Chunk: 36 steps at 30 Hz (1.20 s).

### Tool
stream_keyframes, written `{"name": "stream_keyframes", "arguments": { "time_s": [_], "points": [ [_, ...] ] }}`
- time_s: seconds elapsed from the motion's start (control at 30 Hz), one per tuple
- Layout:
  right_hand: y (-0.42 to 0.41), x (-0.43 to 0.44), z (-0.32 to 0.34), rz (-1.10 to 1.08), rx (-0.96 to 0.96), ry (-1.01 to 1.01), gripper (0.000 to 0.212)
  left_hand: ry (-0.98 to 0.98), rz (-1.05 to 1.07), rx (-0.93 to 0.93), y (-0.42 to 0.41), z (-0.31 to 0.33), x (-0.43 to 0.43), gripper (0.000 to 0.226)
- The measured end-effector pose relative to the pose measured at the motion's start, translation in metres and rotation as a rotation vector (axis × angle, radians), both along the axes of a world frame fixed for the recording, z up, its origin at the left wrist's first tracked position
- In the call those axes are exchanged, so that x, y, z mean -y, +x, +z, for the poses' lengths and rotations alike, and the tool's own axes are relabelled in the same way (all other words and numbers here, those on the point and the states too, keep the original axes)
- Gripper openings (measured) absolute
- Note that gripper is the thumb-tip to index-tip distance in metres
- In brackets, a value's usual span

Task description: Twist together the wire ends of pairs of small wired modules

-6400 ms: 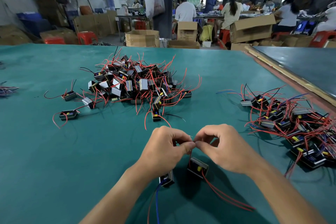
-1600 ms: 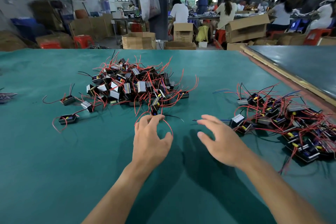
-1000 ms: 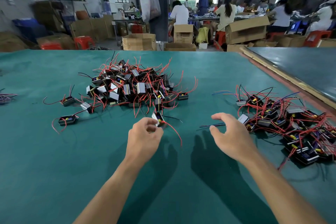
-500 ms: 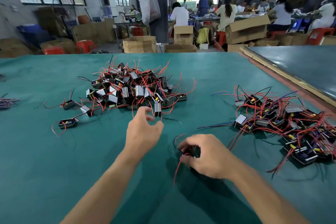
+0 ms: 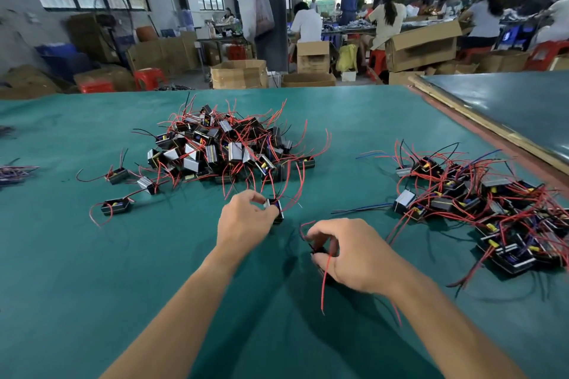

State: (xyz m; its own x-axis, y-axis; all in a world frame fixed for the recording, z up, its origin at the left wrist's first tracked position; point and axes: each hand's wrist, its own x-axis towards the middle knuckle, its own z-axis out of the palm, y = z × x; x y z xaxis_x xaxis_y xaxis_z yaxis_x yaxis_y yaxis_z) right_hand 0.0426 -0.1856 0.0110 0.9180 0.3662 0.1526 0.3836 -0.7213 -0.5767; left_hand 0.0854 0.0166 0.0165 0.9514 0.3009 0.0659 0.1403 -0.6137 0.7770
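Observation:
My left hand (image 5: 243, 224) pinches a small black module (image 5: 276, 209) with red wires at the near edge of the big pile of loose modules (image 5: 228, 148). My right hand (image 5: 354, 255) grips a second black module (image 5: 320, 251), mostly hidden under the fingers, and its red wire (image 5: 324, 280) hangs down toward me. Both hands are low over the green table (image 5: 92, 271). A second pile of joined modules (image 5: 480, 197) with red, black and blue wires lies to the right.
Three stray modules (image 5: 117, 205) lie left of the big pile. A bundle of wires (image 5: 12, 171) sits at the left edge. A wooden strip (image 5: 480, 123) borders the table on the right. Cardboard boxes and seated workers fill the background.
I dropped a joined pair on the right pile, then took a module from the big pile and passed it to my right hand. My left hand now pinches another module at the pile's edge.

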Motion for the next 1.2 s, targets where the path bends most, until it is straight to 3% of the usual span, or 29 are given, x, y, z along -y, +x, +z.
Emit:
{"name": "stream_keyframes", "arguments": {
  "time_s": [0.13,0.27,0.53,0.6,0.7,0.87,1.03,1.2],
  "points": [
    [0.0,0.001,0.001,-0.07,0.004,-0.015,0.024,0.034,-0.03,-0.016,-0.035,-0.007,-0.004,0.016],
    [0.0,0.008,0.009,-0.001,-0.159,0.118,0.037,0.096,-0.137,0.02,-0.043,-0.007,-0.007,0.009],
    [-0.001,0.029,0.025,0.192,-0.374,0.294,0.064,0.035,-0.222,0.145,-0.04,-0.004,-0.008,0.022],
    [0.002,0.029,0.023,0.184,-0.363,0.333,0.059,0.036,-0.208,0.137,-0.039,-0.005,-0.008,0.018],
    [0.007,0.022,0.015,-0.006,-0.275,0.402,0.038,0.027,-0.202,0.139,-0.041,-0.003,-0.006,0.015],
    [0.006,0.008,0.002,-0.117,-0.147,0.265,0.007,-0.028,-0.165,0.19,-0.043,-0.002,0.0,0.019],
    [0.003,0.003,0.003,-0.1,-0.057,0.053,0.02,-0.004,-0.206,0.218,-0.044,-0.002,0.002,0.023],
    [0.004,0.003,0.002,-0.091,-0.053,0.087,0.019,0.026,-0.242,0.172,-0.045,-0.005,0.01,0.015]
  ]
}}
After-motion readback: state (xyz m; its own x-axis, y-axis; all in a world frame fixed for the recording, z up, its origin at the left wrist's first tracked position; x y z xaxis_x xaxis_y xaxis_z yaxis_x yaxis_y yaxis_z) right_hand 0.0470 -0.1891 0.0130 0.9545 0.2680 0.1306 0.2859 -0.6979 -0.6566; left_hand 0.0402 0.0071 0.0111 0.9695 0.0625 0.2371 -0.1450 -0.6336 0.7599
